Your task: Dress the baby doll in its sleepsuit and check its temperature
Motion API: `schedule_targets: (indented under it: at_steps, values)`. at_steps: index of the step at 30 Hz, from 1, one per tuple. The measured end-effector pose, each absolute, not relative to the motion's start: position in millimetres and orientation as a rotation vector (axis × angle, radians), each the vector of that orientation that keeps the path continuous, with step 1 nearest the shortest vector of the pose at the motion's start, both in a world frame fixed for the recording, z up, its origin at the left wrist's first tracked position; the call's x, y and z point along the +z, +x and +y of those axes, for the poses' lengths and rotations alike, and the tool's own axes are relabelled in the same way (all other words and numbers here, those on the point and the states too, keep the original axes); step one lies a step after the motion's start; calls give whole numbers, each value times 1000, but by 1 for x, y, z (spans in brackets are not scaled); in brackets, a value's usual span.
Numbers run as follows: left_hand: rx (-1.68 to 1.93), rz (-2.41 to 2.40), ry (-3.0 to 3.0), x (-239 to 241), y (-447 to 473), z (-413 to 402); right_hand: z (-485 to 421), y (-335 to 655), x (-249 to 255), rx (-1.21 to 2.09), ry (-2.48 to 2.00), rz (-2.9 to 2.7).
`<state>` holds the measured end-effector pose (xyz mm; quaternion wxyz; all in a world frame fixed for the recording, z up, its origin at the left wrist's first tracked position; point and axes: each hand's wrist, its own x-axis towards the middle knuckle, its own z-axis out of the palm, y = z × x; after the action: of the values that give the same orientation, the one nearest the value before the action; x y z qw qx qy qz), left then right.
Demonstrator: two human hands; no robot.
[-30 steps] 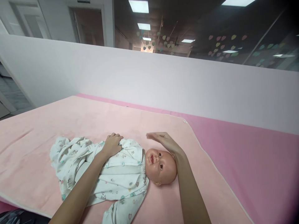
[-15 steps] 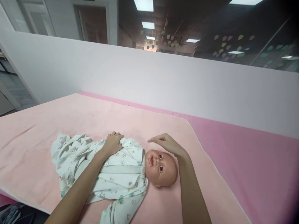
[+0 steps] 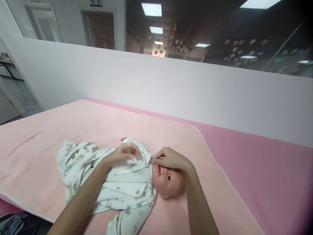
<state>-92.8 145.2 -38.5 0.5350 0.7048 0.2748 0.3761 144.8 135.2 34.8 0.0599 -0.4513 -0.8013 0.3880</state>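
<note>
A baby doll [image 3: 168, 187] lies on its back, head to the right, in a white printed top [image 3: 129, 192] with small snaps down the front. My right hand [image 3: 168, 158] is over the far side of its face, covering one eye. Thumb and forefinger pinch together at the top's gathered collar, near the far shoulder. My left hand [image 3: 124, 154] hovers over the chest and far sleeve, fingers loosely curled and apart, tips blurred, nothing seen in them. The doll's small hand [image 3: 123, 139] pokes out of the far sleeve. Patterned cloth [image 3: 78, 156] lies bunched around its lower body.
A light pink mat [image 3: 97, 120] lies under the doll on a darker pink surface [image 3: 256, 163]. Behind stands a low white wall [image 3: 171, 85] with glass above it. Some dark items [image 3: 19, 223] sit at the lower left corner.
My right hand has come down from above the doll's head to its collar. My left hand has lifted off the far sleeve and shifted right, uncovering the doll's hand.
</note>
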Motion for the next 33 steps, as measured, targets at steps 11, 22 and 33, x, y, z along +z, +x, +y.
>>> schedule_targets:
  at_steps: [11, 22, 33]
  values:
    - [720, 746, 1402, -41, -81, 143, 124, 113, 33, 1027, -1354, -2640]
    - [985, 789, 920, -45, -92, 152, 124, 87, 16, 39, -1634, -2682]
    - [1019, 774, 910, -45, -91, 150, 128, 74, 5, -418, -1677, -2581]
